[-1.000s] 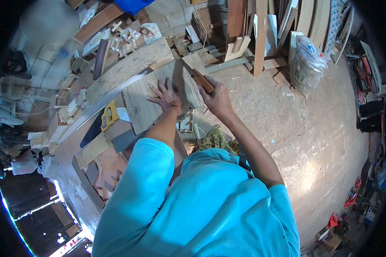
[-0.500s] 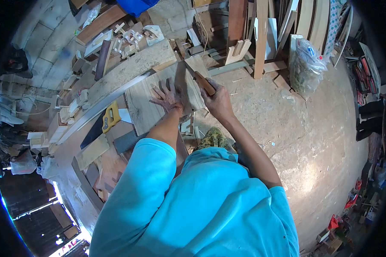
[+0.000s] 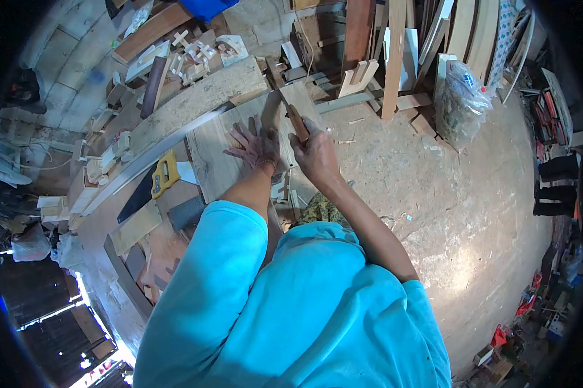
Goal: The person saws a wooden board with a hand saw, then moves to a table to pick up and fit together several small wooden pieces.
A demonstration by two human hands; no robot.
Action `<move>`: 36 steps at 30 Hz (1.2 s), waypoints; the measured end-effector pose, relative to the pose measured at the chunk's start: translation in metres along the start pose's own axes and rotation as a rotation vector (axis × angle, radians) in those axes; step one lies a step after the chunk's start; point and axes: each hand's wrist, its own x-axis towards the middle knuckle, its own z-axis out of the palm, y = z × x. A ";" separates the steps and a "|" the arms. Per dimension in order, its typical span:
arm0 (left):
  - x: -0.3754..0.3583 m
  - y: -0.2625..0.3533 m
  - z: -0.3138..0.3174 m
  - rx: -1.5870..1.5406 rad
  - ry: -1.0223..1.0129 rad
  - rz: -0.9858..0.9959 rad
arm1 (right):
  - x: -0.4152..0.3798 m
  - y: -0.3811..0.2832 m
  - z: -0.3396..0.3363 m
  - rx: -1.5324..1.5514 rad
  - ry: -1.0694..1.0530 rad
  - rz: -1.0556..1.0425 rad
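Observation:
A flat, light-brown wooden board (image 3: pixel 211 139) lies on the workbench. My left hand (image 3: pixel 256 145) presses on it, fingers spread flat. In my right hand (image 3: pixel 317 155) is the brown wooden handle of a handsaw (image 3: pixel 296 123), with fingers wrapped around it. The saw's narrow dark blade, seen nearly edge-on, points away from me across the board's right part. To the left of the board rests another handsaw with a yellow handle (image 3: pixel 165 174) and a dark blade. A dark grey block (image 3: pixel 187 211) sits below the board's near left corner.
Behind the board runs a thick wooden beam (image 3: pixel 207 90), with small wooden pieces (image 3: pixel 198 55) beyond it. Tall planks (image 3: pixel 395 64) lean at the back right, beside a filled clear plastic bag (image 3: pixel 463 103). Wood scraps are scattered on the concrete floor (image 3: pixel 401 174).
My right hand has drawn the handsaw slightly toward me and to the left. My left hand stays pressed on the board in nearly the same place.

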 end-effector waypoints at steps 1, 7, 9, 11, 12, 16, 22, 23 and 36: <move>-0.002 -0.001 0.000 0.006 -0.011 -0.010 | 0.000 0.000 0.001 0.000 -0.014 0.007; 0.002 -0.001 0.004 -0.008 0.001 -0.016 | 0.011 -0.005 0.002 0.014 0.034 -0.016; 0.003 -0.001 0.003 0.035 -0.004 0.012 | 0.014 0.002 0.002 0.039 0.034 -0.016; 0.001 -0.003 0.001 -0.001 -0.005 0.026 | 0.015 0.006 -0.001 0.065 0.050 -0.015; 0.000 -0.003 -0.001 -0.038 -0.008 0.043 | 0.016 0.006 -0.004 0.079 0.038 0.012; 0.000 -0.006 0.003 -0.079 -0.035 0.056 | 0.009 0.013 -0.009 0.076 0.045 0.026; 0.009 -0.012 0.001 -0.108 -0.052 0.144 | -0.006 0.025 -0.004 0.011 0.087 -0.011; 0.023 -0.020 0.014 -0.035 -0.109 0.175 | -0.006 0.026 -0.003 0.010 0.093 -0.027; 0.063 -0.012 0.026 -0.015 0.002 0.474 | -0.007 0.027 -0.003 0.042 0.038 -0.093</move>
